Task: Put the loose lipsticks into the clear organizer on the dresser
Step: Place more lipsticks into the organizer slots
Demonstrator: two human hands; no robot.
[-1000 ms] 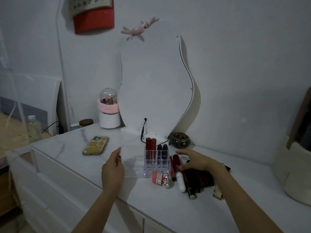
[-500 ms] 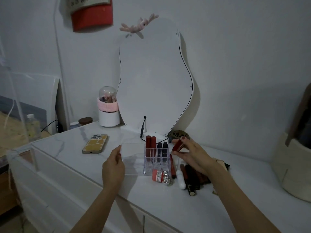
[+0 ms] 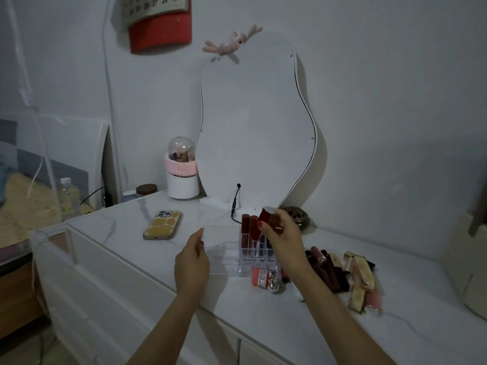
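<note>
A clear organizer stands on the white marble dresser. Two red lipsticks stand upright in its back row; darker ones behind my right hand are mostly hidden. My left hand grips the organizer's left edge. My right hand holds a dark red lipstick tilted just above the organizer's back slots. A pile of loose lipsticks lies to the right of the organizer. A coral tube with a silver cap lies in front of it.
A phone in a yellow case lies left of the organizer. A wavy mirror stands behind it with a cable, and a domed white and pink holder and a dark round dish flank it. A cream bag sits far right.
My right hand picked a dark red lipstick from the pile, lifted it and carried it left over the organizer. My left hand stayed on the organizer's edge.
</note>
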